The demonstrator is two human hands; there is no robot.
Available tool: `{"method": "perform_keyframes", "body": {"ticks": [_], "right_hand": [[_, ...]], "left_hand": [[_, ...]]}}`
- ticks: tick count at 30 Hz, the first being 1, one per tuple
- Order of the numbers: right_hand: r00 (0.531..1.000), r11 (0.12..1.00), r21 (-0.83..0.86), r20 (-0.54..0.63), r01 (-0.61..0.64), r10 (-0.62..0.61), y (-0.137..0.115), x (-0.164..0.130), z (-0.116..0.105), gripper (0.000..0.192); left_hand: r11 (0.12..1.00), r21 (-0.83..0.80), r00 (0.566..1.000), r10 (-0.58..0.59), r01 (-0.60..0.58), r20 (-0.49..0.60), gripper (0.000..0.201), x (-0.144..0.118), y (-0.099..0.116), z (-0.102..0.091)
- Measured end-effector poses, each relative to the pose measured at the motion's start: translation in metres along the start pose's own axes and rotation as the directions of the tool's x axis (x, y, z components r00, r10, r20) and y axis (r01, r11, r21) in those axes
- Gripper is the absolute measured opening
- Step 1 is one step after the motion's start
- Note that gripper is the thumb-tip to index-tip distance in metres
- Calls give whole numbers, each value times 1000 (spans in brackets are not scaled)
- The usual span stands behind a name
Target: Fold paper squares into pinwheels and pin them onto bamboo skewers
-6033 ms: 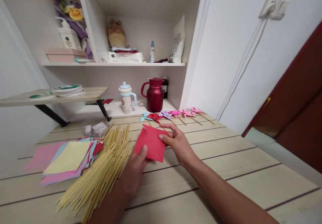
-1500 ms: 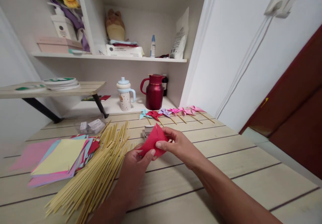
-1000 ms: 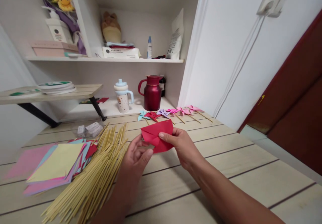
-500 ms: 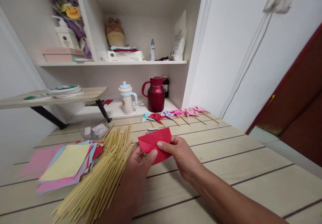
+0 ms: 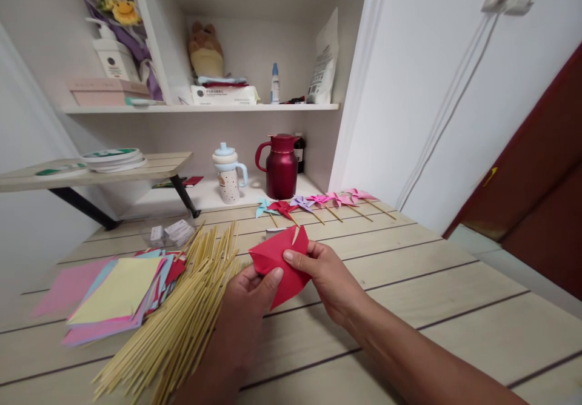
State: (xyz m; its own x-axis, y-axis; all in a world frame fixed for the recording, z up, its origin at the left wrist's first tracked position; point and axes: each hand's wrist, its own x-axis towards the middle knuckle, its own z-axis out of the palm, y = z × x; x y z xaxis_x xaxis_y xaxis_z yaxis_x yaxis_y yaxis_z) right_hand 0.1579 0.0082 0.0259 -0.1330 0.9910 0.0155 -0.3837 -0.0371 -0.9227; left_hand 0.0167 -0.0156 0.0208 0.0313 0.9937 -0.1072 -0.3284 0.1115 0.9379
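Right now you have the red paper [image 5: 282,264] pinched between both hands at the centre of the frame, lifted just above the table [image 5: 409,284]. Your left hand [image 5: 248,308] grips its lower left part with the thumb on top, and your right hand [image 5: 325,271] clamps the right edge with thumb and fingers closed on the sheet. The sheet is partly folded, with cut flaps standing up along its top.

As I judge it, the main risk is a tear: the flaps look thin, and pulling your hands apart or twisting them could rip the sheet from a cut. Squeezing too hard could also set a crease where you do not want one.

Watch your left forearm. The heap of sticks [image 5: 182,320] lies just beside it at lower left, and a sideways sweep could scatter them or push them into the stack of coloured paper [image 5: 113,290] farther left. A small box [image 5: 276,232] sits just behind the sheet, so a forward push could knock it.

The row of pinwheels [image 5: 318,202] lies well apart at upper centre, with the red jug [image 5: 280,167] behind it. The widest bare stretch of table is to the right and toward the bottom of the frame.
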Motion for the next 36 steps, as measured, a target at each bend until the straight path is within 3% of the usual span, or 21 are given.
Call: {"method": "perform_keyframes", "body": {"ticks": [13, 25, 36], "right_hand": [[999, 999, 12, 16, -43, 43, -6, -1, 1, 33], [1000, 1000, -24, 7, -18, 18, -2, 0, -2, 28], [997, 998, -25, 38, -64, 65, -4, -1, 0, 34]], "left_hand": [[999, -31, 999, -22, 24, 44, 40, 3, -4, -3], [998, 61, 999, -29, 31, -34, 41, 4, -4, -2], [996, 65, 996, -62, 66, -69, 36, 4, -7, -4]]}}
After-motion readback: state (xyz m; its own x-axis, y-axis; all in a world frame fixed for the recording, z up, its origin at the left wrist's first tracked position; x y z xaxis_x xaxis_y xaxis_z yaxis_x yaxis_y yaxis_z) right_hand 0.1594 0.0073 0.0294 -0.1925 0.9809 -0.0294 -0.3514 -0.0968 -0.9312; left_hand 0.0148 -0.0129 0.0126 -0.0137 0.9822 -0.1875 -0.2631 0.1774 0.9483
